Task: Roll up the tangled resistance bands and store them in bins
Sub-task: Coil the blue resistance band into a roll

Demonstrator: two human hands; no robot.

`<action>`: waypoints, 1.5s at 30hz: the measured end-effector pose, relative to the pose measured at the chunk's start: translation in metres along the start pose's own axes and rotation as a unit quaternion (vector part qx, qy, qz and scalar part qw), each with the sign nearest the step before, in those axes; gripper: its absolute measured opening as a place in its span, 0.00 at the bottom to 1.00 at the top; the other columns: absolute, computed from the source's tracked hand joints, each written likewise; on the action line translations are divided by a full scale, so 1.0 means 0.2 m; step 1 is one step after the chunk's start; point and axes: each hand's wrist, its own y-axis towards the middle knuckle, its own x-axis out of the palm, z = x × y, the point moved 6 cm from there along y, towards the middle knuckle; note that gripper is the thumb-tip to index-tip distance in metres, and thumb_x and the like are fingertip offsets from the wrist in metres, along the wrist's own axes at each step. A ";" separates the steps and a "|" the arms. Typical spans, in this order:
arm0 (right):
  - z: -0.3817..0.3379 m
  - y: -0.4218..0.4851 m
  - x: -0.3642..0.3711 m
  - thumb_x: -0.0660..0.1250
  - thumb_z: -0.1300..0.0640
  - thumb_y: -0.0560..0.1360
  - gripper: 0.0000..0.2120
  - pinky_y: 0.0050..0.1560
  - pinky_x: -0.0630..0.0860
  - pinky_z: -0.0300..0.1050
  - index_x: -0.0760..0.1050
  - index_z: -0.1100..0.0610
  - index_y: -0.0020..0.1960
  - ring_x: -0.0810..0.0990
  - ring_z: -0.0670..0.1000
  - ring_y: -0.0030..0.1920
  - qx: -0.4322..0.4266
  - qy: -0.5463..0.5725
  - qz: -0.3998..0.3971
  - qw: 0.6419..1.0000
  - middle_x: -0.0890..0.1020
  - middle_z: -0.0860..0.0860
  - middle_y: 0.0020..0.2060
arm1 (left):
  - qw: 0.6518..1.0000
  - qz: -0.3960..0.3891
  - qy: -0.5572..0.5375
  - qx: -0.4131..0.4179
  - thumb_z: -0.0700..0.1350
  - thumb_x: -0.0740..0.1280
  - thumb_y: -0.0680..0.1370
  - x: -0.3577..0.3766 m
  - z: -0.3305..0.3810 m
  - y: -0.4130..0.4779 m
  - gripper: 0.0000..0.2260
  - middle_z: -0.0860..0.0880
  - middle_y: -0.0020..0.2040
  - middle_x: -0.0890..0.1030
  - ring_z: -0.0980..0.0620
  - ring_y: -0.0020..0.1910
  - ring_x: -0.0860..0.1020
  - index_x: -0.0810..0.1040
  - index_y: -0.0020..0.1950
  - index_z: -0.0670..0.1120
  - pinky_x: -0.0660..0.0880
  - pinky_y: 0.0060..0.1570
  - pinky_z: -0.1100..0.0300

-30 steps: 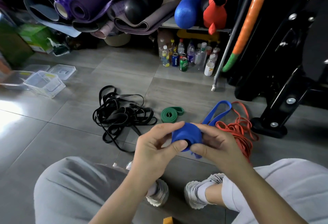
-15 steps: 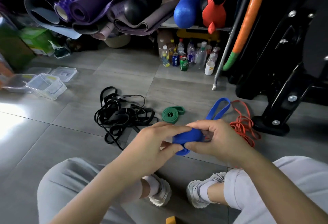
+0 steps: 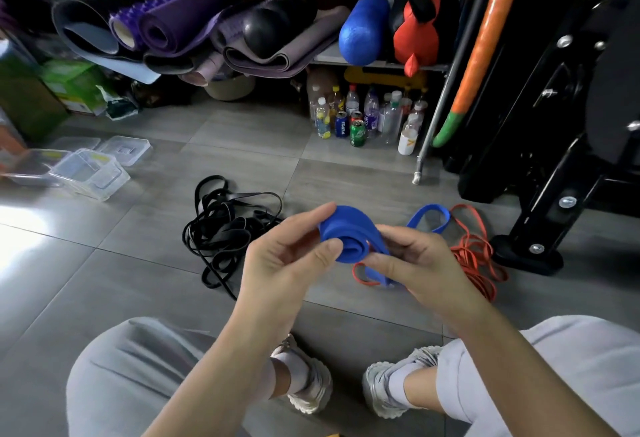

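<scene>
Rolled mats [image 3: 180,24] fill the upper left, a black tangle of bands [image 3: 225,228] lies left of centre, clear bins [image 3: 88,176] sit at the left edge and an orange band [image 3: 474,256] is heaped at right. At centre the left hand [image 3: 284,260] pinches the half-rolled blue band [image 3: 346,239] between thumb and fingers. The right hand [image 3: 419,263] curls round its loose strip.

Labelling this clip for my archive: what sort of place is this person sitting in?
Probably a home gym or gym storeroom: rolled yoga mats, a black exercise machine, and tangled black resistance bands on the floor.
</scene>
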 end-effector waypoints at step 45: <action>-0.06 0.05 0.14 0.71 0.59 0.67 0.17 0.49 0.75 0.34 0.77 0.51 0.55 0.81 0.42 0.47 -0.034 0.037 0.022 0.999 0.85 0.44 0.45 | 0.989 0.043 -0.124 -0.066 0.37 0.67 0.68 -0.05 -0.05 -0.02 0.16 0.44 0.46 0.84 0.50 0.44 0.83 0.79 0.56 0.42 0.79 0.40 0.62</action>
